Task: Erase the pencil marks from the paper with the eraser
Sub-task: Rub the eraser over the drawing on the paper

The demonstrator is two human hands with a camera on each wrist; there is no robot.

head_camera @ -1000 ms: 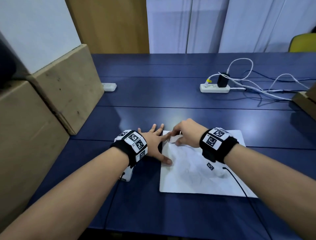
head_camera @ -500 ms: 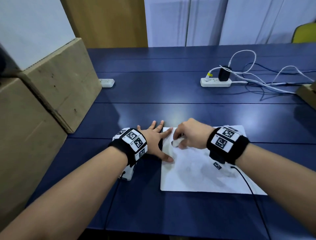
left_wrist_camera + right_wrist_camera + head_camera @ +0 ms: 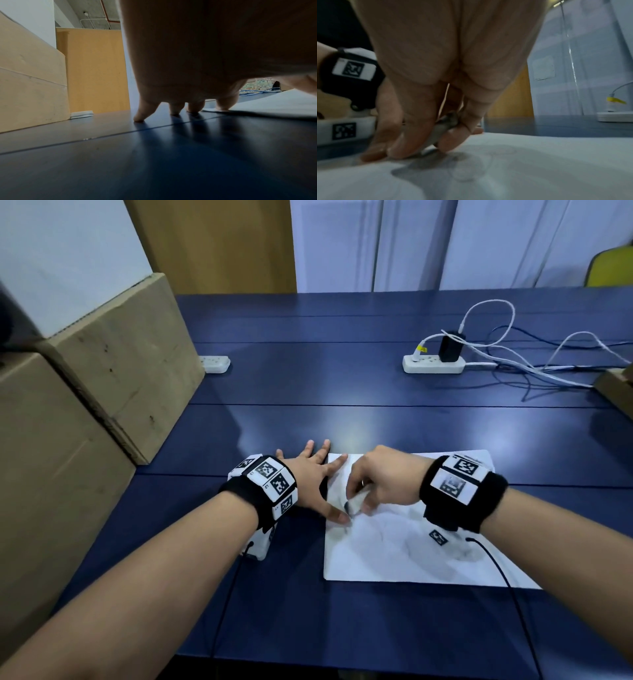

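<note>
A white sheet of paper (image 3: pixel 411 553) with faint grey pencil smudges lies on the blue table (image 3: pixel 342 381). My right hand (image 3: pixel 380 484) pinches a small greyish eraser (image 3: pixel 354 503) and presses it onto the paper near its left edge; the eraser (image 3: pixel 443 129) shows between thumb and fingers in the right wrist view. My left hand (image 3: pixel 311 474) lies flat with fingers spread, index finger and thumb on the paper's left edge, the others on the table. The left wrist view shows its fingertips (image 3: pixel 173 112) on the table and the paper (image 3: pixel 274 104).
Large cardboard boxes (image 3: pixel 102 378) stand along the left side. A white power strip (image 3: pixel 433 364) with a black charger and tangled cables lies at the back right. A small white socket block (image 3: pixel 214 363) sits beside the boxes. A box corner (image 3: pixel 616 388) juts in at right.
My right hand has slid the eraser down the paper's left part, toward my left thumb. The left hand has stayed in place, holding the sheet.
</note>
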